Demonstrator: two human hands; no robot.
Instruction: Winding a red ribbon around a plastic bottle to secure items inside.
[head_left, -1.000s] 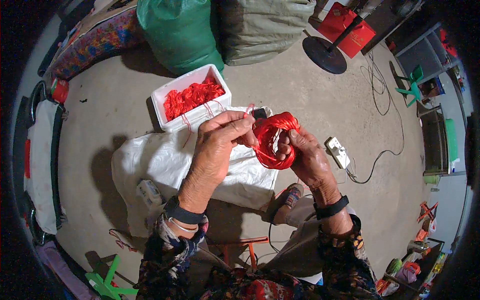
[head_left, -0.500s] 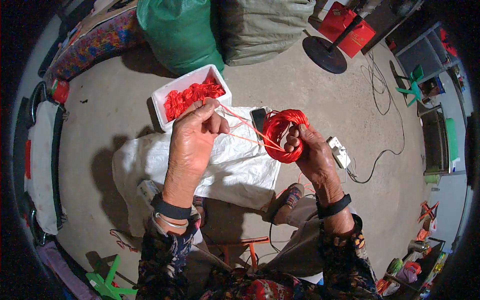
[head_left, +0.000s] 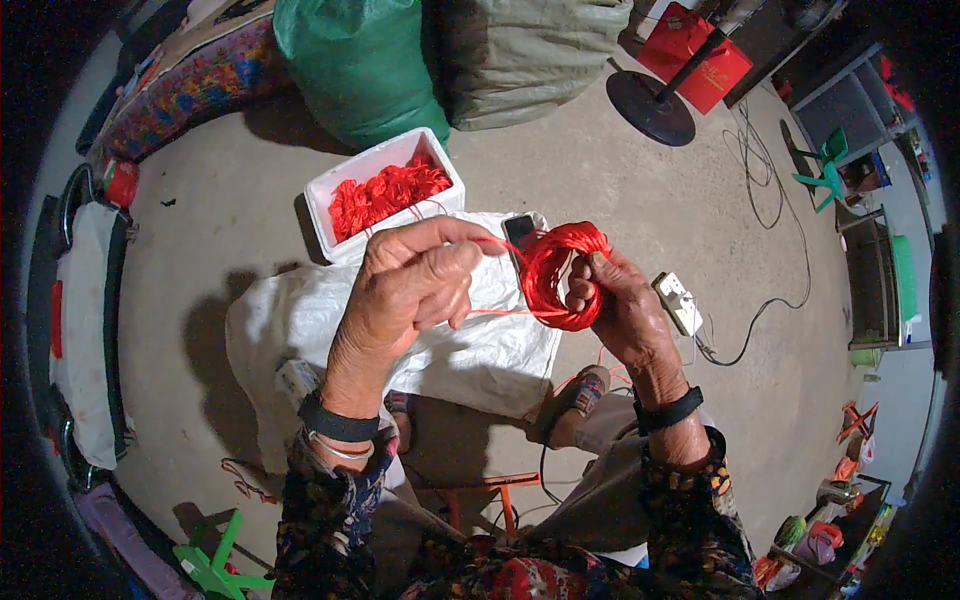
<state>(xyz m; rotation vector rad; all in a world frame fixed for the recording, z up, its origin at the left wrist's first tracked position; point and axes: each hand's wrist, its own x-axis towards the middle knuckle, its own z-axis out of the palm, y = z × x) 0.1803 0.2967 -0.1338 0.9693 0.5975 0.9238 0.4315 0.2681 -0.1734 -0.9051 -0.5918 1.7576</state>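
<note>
A round coil of shiny red cord (head_left: 548, 285) is gripped on its right side by my right hand (head_left: 628, 300), its fingers through the ring and the thumb on top. My left hand (head_left: 415, 280) is closed on a strand of the red cord (head_left: 490, 312), just left of the coil. Strands run from those fingers to the coil's upper and lower left edge. Beyond my left hand stands a white foam box (head_left: 318, 205) with more red cord bundles (head_left: 385, 195) inside. A white woven sheet (head_left: 470, 370) lies on the floor beneath my hands, with a dark phone (head_left: 519, 230) on it.
Large green (head_left: 360, 70) and beige sacks (head_left: 530, 60) stand at the back. A round black stand base (head_left: 650, 108) is near a red bag (head_left: 695, 60). To the right, a white power strip (head_left: 678, 303) lies with a black cable (head_left: 775, 305). A green stool (head_left: 222, 560) sits lower left.
My left hand has moved right, toward the coil, and its strands are shorter between hand and coil. My right hand stays nearly in place, holding the coil.
</note>
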